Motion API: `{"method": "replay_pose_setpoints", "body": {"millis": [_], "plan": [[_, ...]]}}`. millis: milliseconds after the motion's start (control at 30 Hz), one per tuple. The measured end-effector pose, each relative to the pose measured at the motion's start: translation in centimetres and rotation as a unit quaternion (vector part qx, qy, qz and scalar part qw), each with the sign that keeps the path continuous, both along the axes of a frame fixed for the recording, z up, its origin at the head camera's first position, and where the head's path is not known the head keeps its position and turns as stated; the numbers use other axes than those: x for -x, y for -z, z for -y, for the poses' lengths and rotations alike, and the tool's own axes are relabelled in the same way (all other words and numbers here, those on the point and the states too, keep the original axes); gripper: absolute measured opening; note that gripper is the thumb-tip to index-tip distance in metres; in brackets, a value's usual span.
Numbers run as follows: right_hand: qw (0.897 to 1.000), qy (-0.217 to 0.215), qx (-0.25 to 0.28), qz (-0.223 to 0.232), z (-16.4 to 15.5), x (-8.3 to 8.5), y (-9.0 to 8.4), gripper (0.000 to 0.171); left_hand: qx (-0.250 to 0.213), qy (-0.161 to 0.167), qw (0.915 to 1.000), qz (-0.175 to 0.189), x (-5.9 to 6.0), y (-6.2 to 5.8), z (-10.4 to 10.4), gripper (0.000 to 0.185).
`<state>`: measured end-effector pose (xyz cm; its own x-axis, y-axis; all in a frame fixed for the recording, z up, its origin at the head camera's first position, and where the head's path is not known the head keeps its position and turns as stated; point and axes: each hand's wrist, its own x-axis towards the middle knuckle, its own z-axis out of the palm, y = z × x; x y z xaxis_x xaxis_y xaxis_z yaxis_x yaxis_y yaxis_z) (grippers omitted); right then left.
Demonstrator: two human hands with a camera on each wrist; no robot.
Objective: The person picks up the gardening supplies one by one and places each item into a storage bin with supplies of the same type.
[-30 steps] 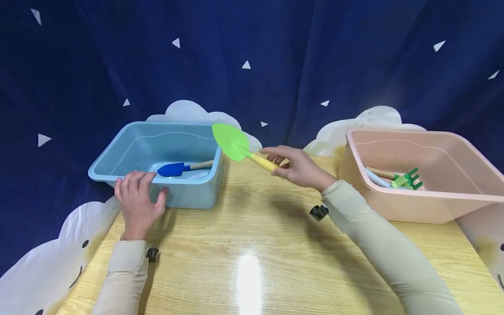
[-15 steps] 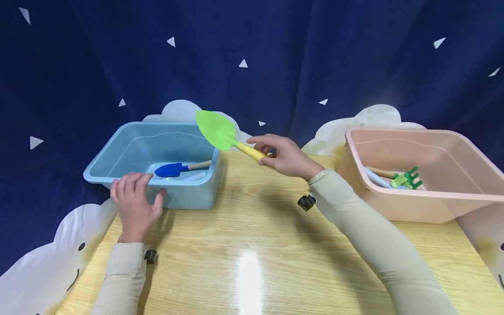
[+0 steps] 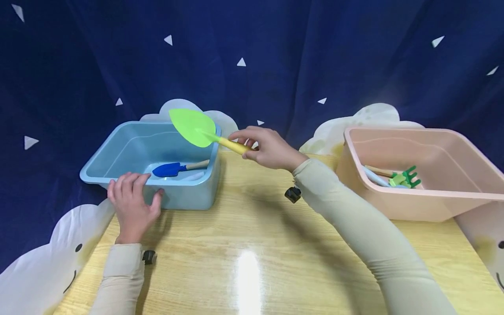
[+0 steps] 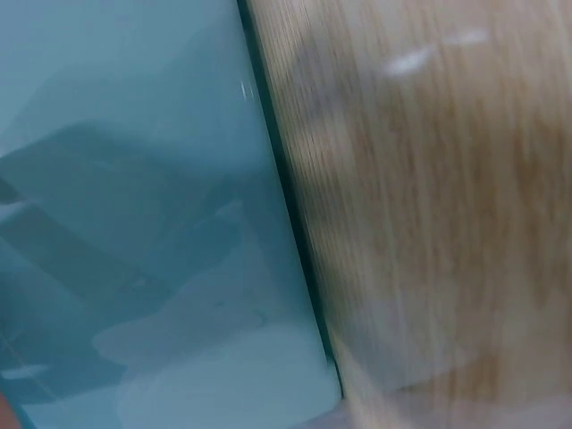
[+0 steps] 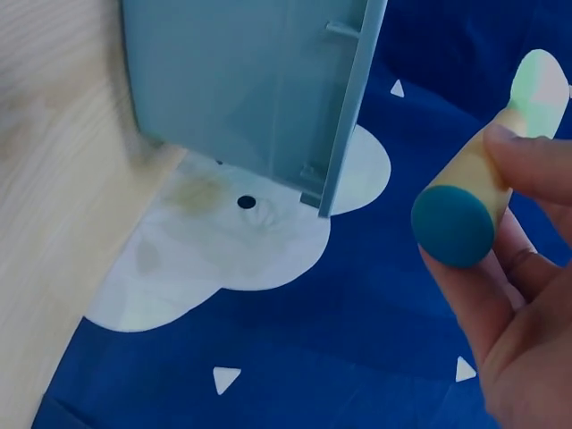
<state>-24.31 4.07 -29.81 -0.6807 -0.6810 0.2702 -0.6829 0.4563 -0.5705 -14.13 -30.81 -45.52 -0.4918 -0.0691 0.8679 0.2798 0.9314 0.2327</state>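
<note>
My right hand (image 3: pixel 271 148) pinches the yellow handle of a toy trowel with a light green blade (image 3: pixel 193 127). The blade overlaps the right end of the blue bin (image 3: pixel 189 197) in the head view, pointing left above its rim. Seen from the right wrist, the handle's round teal end (image 5: pixel 452 226) shows between thumb and fingers. My left hand (image 3: pixel 131 208) grips the bin's front rim, fingers over the top and thumb against the outer wall. Inside lies a blue trowel (image 3: pixel 167 169) with a wooden handle, beside a pale piece. Only bin wall and table show in the left wrist view.
To the right stands a pink bin (image 3: pixel 417 208) holding a green hand rake (image 3: pixel 411 177), a light green piece and pale blue and wooden handles. Both bins rest on a wooden table (image 3: pixel 204 262). Behind hangs a dark blue curtain (image 3: pixel 267 52) with white triangles and clouds.
My right hand has carried the green trowel leftward and slightly up, from beside the blue bin to over its right end. The left hand keeps its hold on the rim.
</note>
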Motion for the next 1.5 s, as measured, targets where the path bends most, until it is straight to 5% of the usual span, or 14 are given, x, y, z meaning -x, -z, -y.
{"method": "replay_pose_setpoints", "body": {"millis": [600,1500], "plan": [[1.0,0.0,0.028,0.009,2.5,1.0,1.0,0.049,-0.007,-0.005,1.0,0.001,-0.1,0.7,0.8,0.046],[1.0,-0.001,-0.014,0.001,3.3,2.0,-2.3,0.048,0.01,-0.014,0.9998,0.006,0.3,0.2,-0.2,0.045]]}}
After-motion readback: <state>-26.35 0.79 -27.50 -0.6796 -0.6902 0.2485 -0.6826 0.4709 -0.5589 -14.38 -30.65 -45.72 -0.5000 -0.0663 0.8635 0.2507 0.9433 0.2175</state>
